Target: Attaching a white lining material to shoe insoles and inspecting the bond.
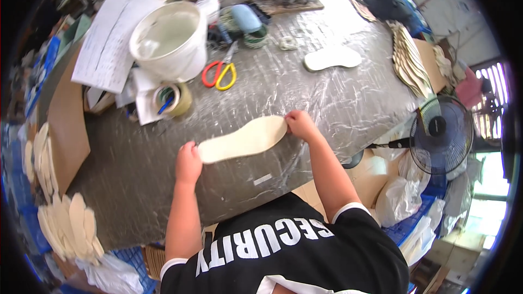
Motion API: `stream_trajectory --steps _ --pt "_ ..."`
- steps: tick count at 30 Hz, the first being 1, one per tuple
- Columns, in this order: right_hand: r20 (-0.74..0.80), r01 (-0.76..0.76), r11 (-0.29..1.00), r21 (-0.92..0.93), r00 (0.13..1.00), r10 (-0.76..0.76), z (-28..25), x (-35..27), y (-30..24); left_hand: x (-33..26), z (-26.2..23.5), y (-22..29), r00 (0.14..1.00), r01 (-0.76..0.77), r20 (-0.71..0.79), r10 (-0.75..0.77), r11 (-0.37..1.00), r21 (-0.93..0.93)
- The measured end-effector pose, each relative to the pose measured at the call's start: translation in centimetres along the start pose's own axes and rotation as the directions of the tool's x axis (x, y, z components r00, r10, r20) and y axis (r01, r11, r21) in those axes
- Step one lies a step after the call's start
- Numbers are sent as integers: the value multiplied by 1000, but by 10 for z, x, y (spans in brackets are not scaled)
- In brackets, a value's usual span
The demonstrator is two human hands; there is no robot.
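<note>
A cream-coloured insole is stretched out between my two hands, just above or on the grey table; I cannot tell whether it touches. My left hand pinches its heel end at the left. At the right, my right hand grips the wider toe end, with fingers closed on the edge. Farther back on the right lies a second, whiter insole, flat on the table and apart from both hands.
Scissors with red and yellow handles lie beside a white bucket and a tape roll. Insole stacks stand at the left edge and far right. A black fan stands off the table's right edge.
</note>
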State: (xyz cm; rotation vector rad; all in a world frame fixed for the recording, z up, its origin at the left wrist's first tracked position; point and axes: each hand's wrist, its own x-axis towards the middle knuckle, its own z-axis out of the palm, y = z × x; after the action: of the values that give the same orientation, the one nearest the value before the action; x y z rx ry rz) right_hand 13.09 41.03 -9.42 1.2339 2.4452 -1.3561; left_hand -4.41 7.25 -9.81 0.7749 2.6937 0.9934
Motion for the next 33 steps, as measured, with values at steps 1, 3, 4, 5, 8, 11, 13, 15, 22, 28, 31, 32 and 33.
stream_trajectory --steps 1,3,4,5,8,11,13,15,22,28,31,32,33 --pt "-33 -29 1000 10 999 29 -14 -7 6 5 -13 25 970 121 198 -141 987 109" --pt "-179 -42 929 -368 984 -26 -39 -23 -13 -5 -34 31 964 146 180 -196 955 257" --pt "-266 -26 912 -410 960 -92 -51 -15 -11 -9 -38 16 971 150 133 -200 938 313" --pt "-352 -29 892 -452 924 -148 -68 1 -4 -9 -42 28 957 184 167 -238 941 285" --pt "-437 10 686 -727 764 -475 -112 58 8 -10 -37 65 972 -86 232 31 970 229" --pt "-304 83 523 -848 732 -609 -128 102 12 -12 -10 109 905 -325 363 220 910 258" --pt "-90 185 367 -912 782 -617 -130 116 10 -15 7 117 887 -390 383 258 863 321" --pt "-93 223 390 -893 758 -646 -132 114 9 -17 17 120 884 -302 442 151 907 294" --pt "237 624 271 -733 608 -758 -69 -4 12 -46 -6 114 939 121 306 -157 984 134" --pt "245 920 227 -320 311 -918 47 -118 -14 -81 -59 56 871 490 183 -455 797 -352" --pt "270 952 199 -233 260 -927 90 -143 -32 -88 -86 54 836 547 320 -445 639 -541" --pt "321 976 164 -142 202 -925 100 -145 -34 -92 -93 55 833 552 314 -455 640 -535" --pt "367 990 130 -51 140 -920 109 -147 -36 -96 -98 59 837 545 373 -399 555 -629"
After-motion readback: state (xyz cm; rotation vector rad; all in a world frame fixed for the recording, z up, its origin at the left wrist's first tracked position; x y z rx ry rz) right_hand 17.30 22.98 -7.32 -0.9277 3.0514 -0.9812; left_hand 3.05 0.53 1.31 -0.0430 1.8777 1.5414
